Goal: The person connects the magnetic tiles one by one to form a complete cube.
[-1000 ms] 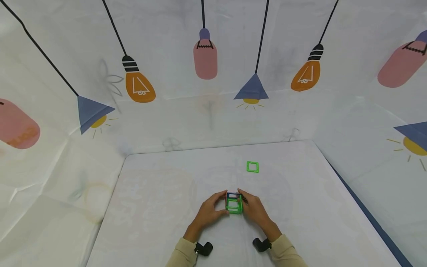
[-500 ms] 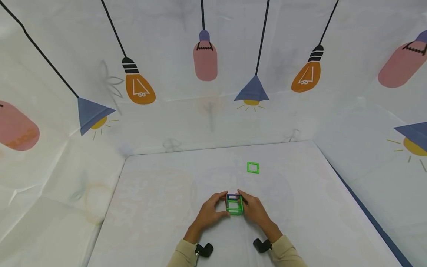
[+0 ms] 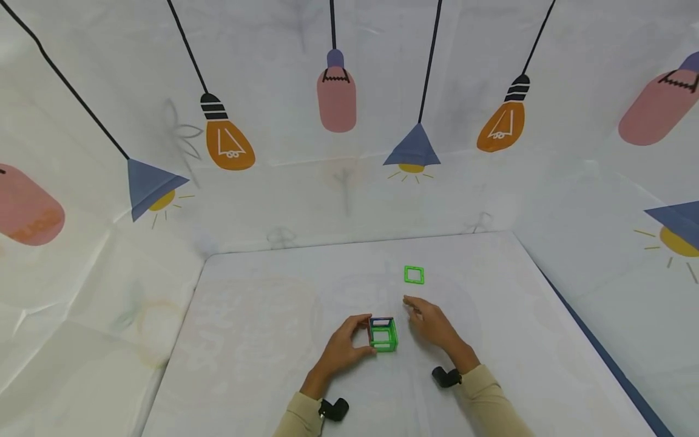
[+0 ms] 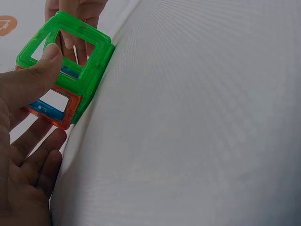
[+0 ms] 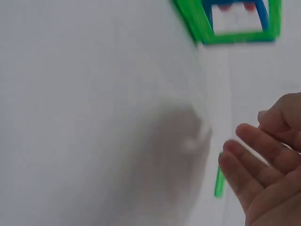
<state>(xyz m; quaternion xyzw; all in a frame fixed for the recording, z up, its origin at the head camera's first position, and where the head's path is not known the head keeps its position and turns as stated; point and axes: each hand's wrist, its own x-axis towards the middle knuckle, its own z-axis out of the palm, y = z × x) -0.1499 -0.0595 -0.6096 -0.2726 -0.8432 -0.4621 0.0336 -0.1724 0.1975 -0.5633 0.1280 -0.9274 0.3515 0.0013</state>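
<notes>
A box of square see-through magnetic tiles (image 3: pixel 383 335), with green, red-orange and blue frames, stands on the white table. My left hand (image 3: pixel 341 349) grips its left side, thumb at the near face and index finger at the far edge. In the left wrist view the thumb lies on a green tile (image 4: pixel 84 30), above an orange-red tile (image 4: pixel 70 110). Apart from the box, my right hand (image 3: pixel 434 325) is over the table with nothing in it, fingers loosely bent. Just beyond its fingertips lies a loose green magnetic tile (image 3: pixel 414 282).
The white table (image 3: pixel 262 315) meets a wall sheet (image 3: pixel 306 194) printed with lamps and bulbs at the back. A dark blue strip (image 3: pixel 595 340) runs along the right table edge. Black wrist cameras (image 3: pixel 334 409) sit at both wrists.
My right hand has let go of the tile box and moved right and forward, toward the loose green tile. The left hand and the box have stayed in place.
</notes>
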